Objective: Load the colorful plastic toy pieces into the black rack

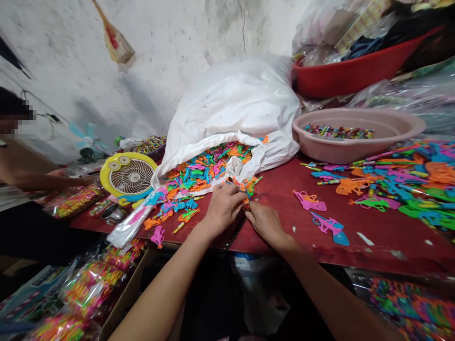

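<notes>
My left hand (225, 207) is closed, its fingers curled downward at the mouth of a white sack (227, 102). Beside it, my right hand (267, 223) is closed too, thumb and fingertips meeting the left fingers. A small orange plastic toy piece (246, 201) shows between the two hands, partly covered by the fingers. Bright plastic toy pieces (209, 166) spill from the sack just beyond them. Left of my left hand lie more loose pieces with a yellow stick (181, 225). To the right, pink and blue flat toys (332, 226) rest on the red tabletop (277, 189).
A yellow fan (133, 176) stands left of the sack. At the right are a pink basin (359, 147) holding small colourful pieces, a red basin (355, 76) above it, and a heap of plastic toys (426, 184). Another person's arm (39, 177) reaches in at far left, near bagged toys (90, 286).
</notes>
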`<state>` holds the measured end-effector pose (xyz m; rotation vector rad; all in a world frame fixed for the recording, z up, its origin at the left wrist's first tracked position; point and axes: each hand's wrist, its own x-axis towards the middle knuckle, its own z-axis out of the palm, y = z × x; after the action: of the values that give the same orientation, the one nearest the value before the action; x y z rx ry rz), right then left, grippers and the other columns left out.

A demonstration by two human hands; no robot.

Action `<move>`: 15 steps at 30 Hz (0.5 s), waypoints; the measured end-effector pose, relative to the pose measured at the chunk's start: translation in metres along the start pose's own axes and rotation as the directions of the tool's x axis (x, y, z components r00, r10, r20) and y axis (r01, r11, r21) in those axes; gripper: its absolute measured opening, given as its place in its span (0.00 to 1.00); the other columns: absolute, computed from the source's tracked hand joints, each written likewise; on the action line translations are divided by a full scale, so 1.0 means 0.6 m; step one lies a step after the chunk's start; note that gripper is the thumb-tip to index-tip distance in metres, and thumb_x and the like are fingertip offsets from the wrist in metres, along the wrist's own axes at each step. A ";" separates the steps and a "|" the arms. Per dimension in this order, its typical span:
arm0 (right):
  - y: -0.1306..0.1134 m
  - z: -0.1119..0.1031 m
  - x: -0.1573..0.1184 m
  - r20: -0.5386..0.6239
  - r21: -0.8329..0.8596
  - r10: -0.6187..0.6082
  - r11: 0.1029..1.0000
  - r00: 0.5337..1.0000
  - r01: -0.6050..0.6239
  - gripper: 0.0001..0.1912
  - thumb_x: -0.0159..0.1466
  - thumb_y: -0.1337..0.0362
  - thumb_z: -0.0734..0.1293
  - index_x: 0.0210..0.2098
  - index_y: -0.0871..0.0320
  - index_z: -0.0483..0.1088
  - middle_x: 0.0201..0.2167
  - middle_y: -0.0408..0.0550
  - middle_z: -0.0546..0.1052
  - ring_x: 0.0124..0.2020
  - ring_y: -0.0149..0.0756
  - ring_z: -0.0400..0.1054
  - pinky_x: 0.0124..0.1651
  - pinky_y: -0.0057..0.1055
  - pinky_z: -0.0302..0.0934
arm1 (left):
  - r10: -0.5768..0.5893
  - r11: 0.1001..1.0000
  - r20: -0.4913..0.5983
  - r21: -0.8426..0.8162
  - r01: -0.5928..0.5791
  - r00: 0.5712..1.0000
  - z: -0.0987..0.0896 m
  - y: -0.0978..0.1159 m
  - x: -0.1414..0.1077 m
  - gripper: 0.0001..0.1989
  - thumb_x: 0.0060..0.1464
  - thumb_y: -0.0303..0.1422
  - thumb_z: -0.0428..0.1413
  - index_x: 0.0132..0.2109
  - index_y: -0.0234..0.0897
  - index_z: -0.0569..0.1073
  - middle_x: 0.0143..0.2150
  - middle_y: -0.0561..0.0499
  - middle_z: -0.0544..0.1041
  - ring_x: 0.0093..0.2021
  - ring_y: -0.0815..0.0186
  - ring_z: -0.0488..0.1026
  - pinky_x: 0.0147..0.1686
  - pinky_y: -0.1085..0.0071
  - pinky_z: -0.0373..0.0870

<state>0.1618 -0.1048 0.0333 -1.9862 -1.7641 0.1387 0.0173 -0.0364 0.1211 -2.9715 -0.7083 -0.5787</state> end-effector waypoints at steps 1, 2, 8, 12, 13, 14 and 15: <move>-0.003 0.000 0.002 0.003 -0.005 0.007 1.000 1.000 -0.006 0.10 0.69 0.62 0.60 0.42 0.58 0.72 0.37 0.51 0.80 0.37 0.41 0.74 0.34 0.31 0.52 | 0.017 1.000 0.017 0.015 -0.018 1.000 -0.001 0.003 -0.001 0.09 0.64 0.35 0.51 0.46 0.42 0.76 0.44 0.48 0.74 0.46 0.60 0.69 0.48 0.61 0.58; -0.004 0.001 0.003 0.008 -0.005 0.015 1.000 1.000 -0.015 0.11 0.70 0.61 0.60 0.43 0.58 0.72 0.37 0.51 0.80 0.37 0.41 0.75 0.34 0.31 0.52 | 0.031 0.999 0.034 0.027 -0.032 0.999 -0.002 0.007 -0.001 0.10 0.64 0.35 0.51 0.46 0.42 0.76 0.43 0.47 0.74 0.46 0.60 0.68 0.49 0.60 0.58; -0.006 0.007 0.004 0.001 0.021 0.046 0.999 0.999 -0.046 0.12 0.70 0.61 0.60 0.44 0.59 0.73 0.37 0.53 0.80 0.37 0.42 0.75 0.34 0.32 0.53 | -0.006 0.999 0.104 0.041 0.001 0.995 -0.007 0.016 0.010 0.09 0.63 0.32 0.51 0.44 0.41 0.76 0.42 0.47 0.74 0.45 0.59 0.68 0.49 0.60 0.59; 0.001 0.014 -0.002 -0.045 0.105 0.042 0.994 0.998 -0.037 0.11 0.68 0.61 0.61 0.41 0.59 0.73 0.34 0.51 0.80 0.34 0.40 0.73 0.34 0.31 0.53 | -0.010 0.999 0.110 0.045 0.005 0.994 -0.006 0.010 0.009 0.09 0.64 0.33 0.51 0.44 0.42 0.76 0.42 0.48 0.75 0.44 0.60 0.68 0.49 0.60 0.59; 0.003 0.016 -0.003 -0.068 0.147 0.034 0.989 0.997 -0.023 0.10 0.68 0.61 0.61 0.40 0.59 0.72 0.33 0.50 0.79 0.33 0.39 0.72 0.33 0.30 0.53 | -0.008 0.999 0.098 0.053 0.003 0.995 -0.005 0.008 0.005 0.09 0.64 0.34 0.51 0.45 0.42 0.76 0.42 0.48 0.75 0.44 0.60 0.68 0.50 0.60 0.59; 0.005 0.019 -0.003 -0.093 0.195 0.027 0.981 0.995 -0.009 0.10 0.67 0.61 0.61 0.38 0.59 0.72 0.32 0.49 0.78 0.32 0.37 0.71 0.33 0.30 0.53 | -0.008 0.998 0.078 0.063 0.003 0.997 -0.004 0.006 0.001 0.10 0.65 0.35 0.50 0.45 0.42 0.76 0.42 0.48 0.75 0.44 0.60 0.68 0.50 0.61 0.59; 0.006 0.022 -0.002 -0.116 0.246 0.023 0.969 0.993 0.006 0.09 0.67 0.62 0.62 0.37 0.59 0.71 0.30 0.47 0.77 0.30 0.36 0.70 0.33 0.29 0.53 | -0.009 0.997 0.053 0.072 0.005 0.999 -0.003 0.004 -0.004 0.10 0.65 0.35 0.49 0.45 0.42 0.75 0.42 0.48 0.75 0.44 0.60 0.68 0.50 0.61 0.59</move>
<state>0.1597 -0.1025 0.0199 -1.7869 -1.5809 0.2276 0.0159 -0.0398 0.1219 -2.9297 -0.7275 -0.4652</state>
